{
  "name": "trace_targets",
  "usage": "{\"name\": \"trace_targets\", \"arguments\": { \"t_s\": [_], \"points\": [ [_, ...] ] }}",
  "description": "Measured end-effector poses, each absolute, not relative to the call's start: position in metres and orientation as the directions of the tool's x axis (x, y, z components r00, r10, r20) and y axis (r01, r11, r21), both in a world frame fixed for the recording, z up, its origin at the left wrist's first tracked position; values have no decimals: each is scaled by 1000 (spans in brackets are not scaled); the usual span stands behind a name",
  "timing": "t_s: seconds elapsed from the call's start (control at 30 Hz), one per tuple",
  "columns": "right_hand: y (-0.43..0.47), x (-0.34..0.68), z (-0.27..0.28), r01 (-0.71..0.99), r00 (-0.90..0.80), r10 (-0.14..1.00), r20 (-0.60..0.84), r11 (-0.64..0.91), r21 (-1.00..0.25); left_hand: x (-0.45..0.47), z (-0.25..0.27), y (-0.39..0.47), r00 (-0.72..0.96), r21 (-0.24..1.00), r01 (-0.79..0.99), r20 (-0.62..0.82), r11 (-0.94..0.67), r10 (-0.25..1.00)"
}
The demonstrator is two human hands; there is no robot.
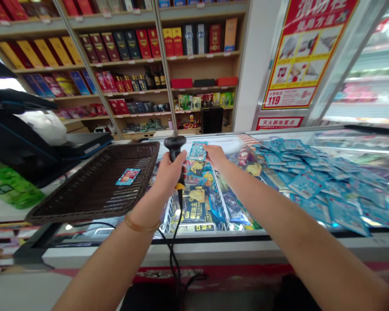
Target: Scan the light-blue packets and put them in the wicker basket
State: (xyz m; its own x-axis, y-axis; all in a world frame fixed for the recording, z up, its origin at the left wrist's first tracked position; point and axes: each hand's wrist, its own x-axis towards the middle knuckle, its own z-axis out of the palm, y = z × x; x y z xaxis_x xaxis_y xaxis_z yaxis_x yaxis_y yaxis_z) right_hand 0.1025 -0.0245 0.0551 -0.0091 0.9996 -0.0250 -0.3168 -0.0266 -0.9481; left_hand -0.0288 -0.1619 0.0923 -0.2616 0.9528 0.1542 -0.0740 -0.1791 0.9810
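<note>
My left hand (171, 171) is wrapped round the handle of a black barcode scanner (175, 142), its head upright and its cable hanging down over the freezer's front edge. Just to the right, my right hand (215, 156) pinches the edge of a small blue snack packet (198, 150) beside the scanner head. One similar packet (128, 176) lies in the brown woven basket (94, 172) on the left. A large loose heap of blue packets (311, 181) spreads over the freezer's glass top to the right of my right forearm.
Below the glass of the chest freezer (214, 247), wire baskets hold packaged goods. A green bottle (11, 185) and a dark checkout machine (16, 125) stand at the left. Behind are shelves (201, 67) of boxed goods and a red-and-yellow poster (306, 52) on the wall.
</note>
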Motion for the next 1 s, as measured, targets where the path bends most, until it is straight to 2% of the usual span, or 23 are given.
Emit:
{"name": "trace_targets", "arguments": {
  "t_s": [0.1, 0.2, 0.37, 0.47, 0.67, 0.93, 1.0],
  "points": [
    [-27, 48, 69, -322, -59, 997, -55, -71, -944, -80, 106, -166, -437, 971, -25, 202, -236, 877],
    [-33, -1, 74, -333, -126, 987, -97, -134, -933, -119, 111, -171, -540, 972, -1, 198, -235, 818],
    [-46, -48, 73, -347, -302, 946, -121, -227, -910, -147, 105, -173, -604, 971, -18, 180, -239, 776],
    [-50, -48, 71, -367, -336, 936, -105, -233, -901, -145, 102, -172, -599, 970, -55, 157, -236, 786],
    [-43, 14, 62, -311, -180, 981, -75, -129, -942, -105, 95, -162, -440, 956, -216, 85, -197, 894],
    [-27, 162, 42, -102, 132, 991, 2, 16, -995, 6, 71, -134, -200, 941, -317, 60, -122, 978],
    [-20, 203, 40, 31, 212, 974, 76, 71, -997, 27, 63, -128, -152, 946, -316, 30, -78, 988]
  ]
}}
